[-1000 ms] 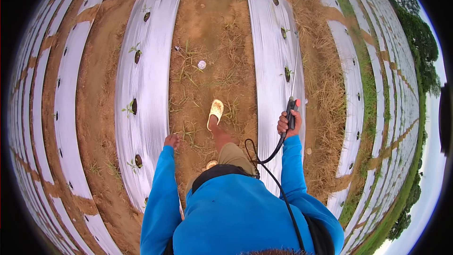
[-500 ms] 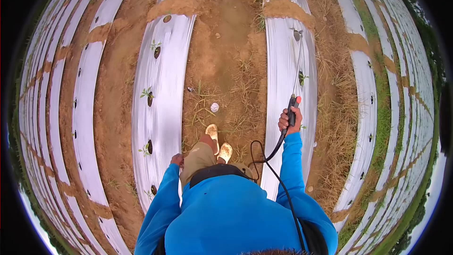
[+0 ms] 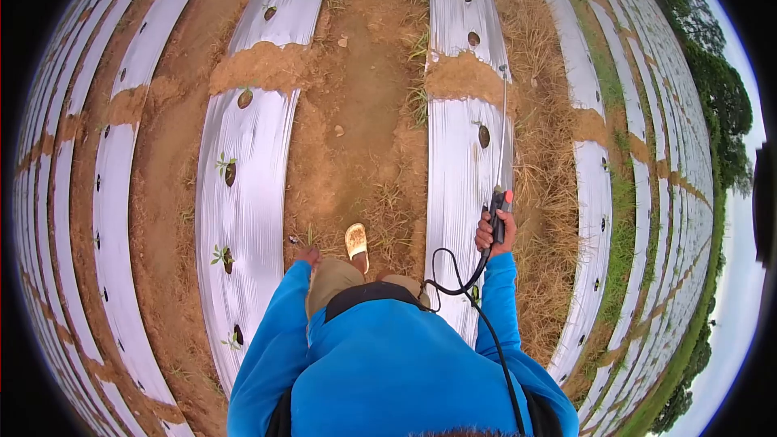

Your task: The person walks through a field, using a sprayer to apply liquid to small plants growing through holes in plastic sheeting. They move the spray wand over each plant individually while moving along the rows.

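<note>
At the right of the frame, the right hand (image 3: 495,231) has its fingers wrapped around the sprayer handle (image 3: 498,214), whose thin wand (image 3: 504,125) points up over the plastic-covered bed (image 3: 465,218). At lower left of center, the left hand (image 3: 308,255) hangs near the shorts (image 3: 332,279), its fingers' spread unclear.

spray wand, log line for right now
right hand: grips spray wand | wand: points forward over right bed | left hand: nothing visible held
</note>
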A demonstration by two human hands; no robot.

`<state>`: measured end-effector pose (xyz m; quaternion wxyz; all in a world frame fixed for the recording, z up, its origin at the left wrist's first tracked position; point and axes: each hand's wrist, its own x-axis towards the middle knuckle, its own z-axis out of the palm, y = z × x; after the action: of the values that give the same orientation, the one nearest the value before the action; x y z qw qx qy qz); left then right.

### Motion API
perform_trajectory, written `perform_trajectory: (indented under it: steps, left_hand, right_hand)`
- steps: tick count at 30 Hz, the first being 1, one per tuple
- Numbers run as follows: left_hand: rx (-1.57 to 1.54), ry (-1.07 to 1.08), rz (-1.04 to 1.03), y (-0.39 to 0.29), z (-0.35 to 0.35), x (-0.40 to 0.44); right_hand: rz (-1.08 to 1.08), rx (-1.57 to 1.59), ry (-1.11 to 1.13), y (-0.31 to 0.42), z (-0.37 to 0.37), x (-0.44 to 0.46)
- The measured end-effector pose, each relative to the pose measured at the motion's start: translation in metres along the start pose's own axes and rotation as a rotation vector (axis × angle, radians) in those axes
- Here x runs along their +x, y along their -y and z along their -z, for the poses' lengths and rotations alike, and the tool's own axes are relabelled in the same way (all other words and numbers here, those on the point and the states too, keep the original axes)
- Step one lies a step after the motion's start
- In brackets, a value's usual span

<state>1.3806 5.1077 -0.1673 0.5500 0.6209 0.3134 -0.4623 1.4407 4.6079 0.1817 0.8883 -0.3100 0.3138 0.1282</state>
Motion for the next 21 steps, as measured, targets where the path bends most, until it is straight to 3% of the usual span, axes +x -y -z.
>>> perform_trajectory:
  steps: [1,5,7,10,12,18,20,21]
  left_hand:
    - [-0.142,-0.029,-0.183,-0.024,-0.004,0.014]
    - [-0.125,0.025,-0.362,-0.2,-0.004,-0.012]
    - [-0.082,-0.023,-0.331,-0.262,0.007,0.001]
    - [-0.101,-0.094,-0.314,-0.299,0.028,0.035]
    - [-0.166,-0.131,-0.343,-0.313,0.05,0.066]
    - [-0.04,-0.323,0.22,-0.347,0.081,0.044]
    - [-0.275,-0.179,0.282,-0.35,0.091,0.054]
    - [-0.071,-0.252,0.095,-0.352,0.095,0.056]
  right_hand:
    - [0.003,0.021,0.0,0.012,-0.011,0.011]
    - [-0.006,0.079,-0.022,0.053,-0.059,0.087]
    - [-0.027,0.117,-0.027,0.073,-0.077,0.129]
    - [-0.018,0.077,-0.092,0.101,-0.098,0.196]
    - [-0.079,0.114,-0.015,0.127,-0.11,0.246]
    - [-0.082,0.133,-0.01,0.195,-0.166,0.378]
    - [-0.096,0.11,-0.005,0.226,-0.186,0.415]
    - [-0.091,0.105,0.001,0.24,-0.197,0.432]
